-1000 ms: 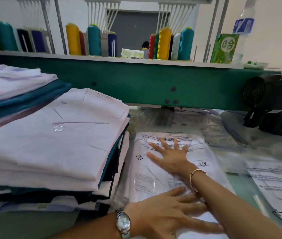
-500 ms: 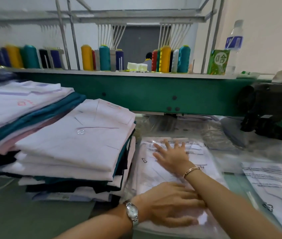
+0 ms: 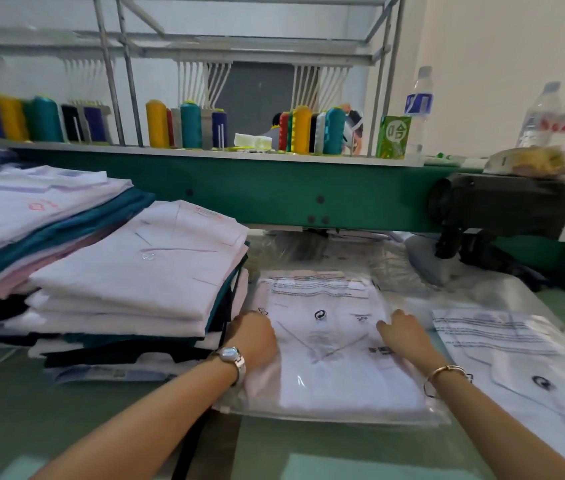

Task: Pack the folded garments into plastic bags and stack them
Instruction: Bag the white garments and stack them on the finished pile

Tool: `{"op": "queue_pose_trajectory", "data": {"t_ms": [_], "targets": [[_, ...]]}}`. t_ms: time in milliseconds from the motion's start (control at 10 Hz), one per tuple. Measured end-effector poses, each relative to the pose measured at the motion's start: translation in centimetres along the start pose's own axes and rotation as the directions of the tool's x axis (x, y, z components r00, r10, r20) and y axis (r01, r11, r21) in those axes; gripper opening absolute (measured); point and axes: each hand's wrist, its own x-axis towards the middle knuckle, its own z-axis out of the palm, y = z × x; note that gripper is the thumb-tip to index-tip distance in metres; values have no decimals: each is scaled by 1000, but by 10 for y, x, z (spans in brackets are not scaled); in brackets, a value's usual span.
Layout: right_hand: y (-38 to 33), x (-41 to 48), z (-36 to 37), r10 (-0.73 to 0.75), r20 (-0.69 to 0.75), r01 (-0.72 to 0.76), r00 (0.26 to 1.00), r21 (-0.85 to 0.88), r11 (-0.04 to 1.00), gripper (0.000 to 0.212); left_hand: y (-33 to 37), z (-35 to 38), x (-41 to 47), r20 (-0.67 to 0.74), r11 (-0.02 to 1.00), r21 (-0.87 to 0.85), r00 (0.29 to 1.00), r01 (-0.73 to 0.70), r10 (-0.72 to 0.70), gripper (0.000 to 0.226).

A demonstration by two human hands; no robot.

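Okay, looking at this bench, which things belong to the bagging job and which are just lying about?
Job in hand:
bagged garment, with the left hand and right hand at its sides; stack of folded garments; second bagged garment on the right.

Lying about:
thread cones, water bottles, green carton, all on the shelf behind.

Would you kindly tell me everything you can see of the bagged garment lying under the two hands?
The bagged garment is a white folded piece inside a clear, glossy plastic bag printed with lines of black text near its far end and a few small symbols. It lies flat on the green table, close beside the stack of folded garments. The left hand rests on its left side and the right hand on its right side; whether the fingers grip it cannot be told.
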Motion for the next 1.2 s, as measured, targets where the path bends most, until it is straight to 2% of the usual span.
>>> {"op": "queue_pose_trajectory", "data": {"t_ms": [100,200,300,400,500,600,700,800,900,1000,1100,1200], "targets": [[4,-6,-5,36,15,-37,999,48,998,28,1,-9,6,56,998,-57,998,-5,8,25],[4,-8,-5,48,35,-54,998,214,975,25,-2,-10,16,119,934,-326,987,143,-110,14],[0,-8,1,94,-2,-87,996,358,930,20,0,-20,19,193,737,-600,950,312,-245,15],[-10,-8,3,163,-36,-117,986,546,830,12,4,-24,21,280,536,-732,903,421,-326,38],[-15,-9,4,187,-83,-96,979,620,779,7,7,-28,19,379,315,-824,871,471,-313,57],[-21,-8,-2,156,-150,-13,976,681,732,16,5,-33,17,341,29,-933,905,360,-252,77],[-27,-11,-20,148,-221,44,964,679,732,21,11,-41,14,315,-62,-949,905,310,-288,56],[-20,-9,-42,118,-271,112,955,701,705,19,27,-46,11,302,-56,-952,896,301,-324,23],[3,-4,-71,152,-308,116,939,700,705,7,52,-61,7,249,-124,-967,920,221,-302,8],[40,-1,-110,192,-288,54,938,669,741,21,88,-70,6,257,-245,-948,944,204,-208,14],[81,-1,-150,237,-219,-44,947,641,766,23,136,-82,-11,340,-265,-918,931,296,-136,17],[123,-5,-183,306,-206,-99,929,659,745,19,176,-73,-15,352,-173,-928,930,331,-110,16]]}}
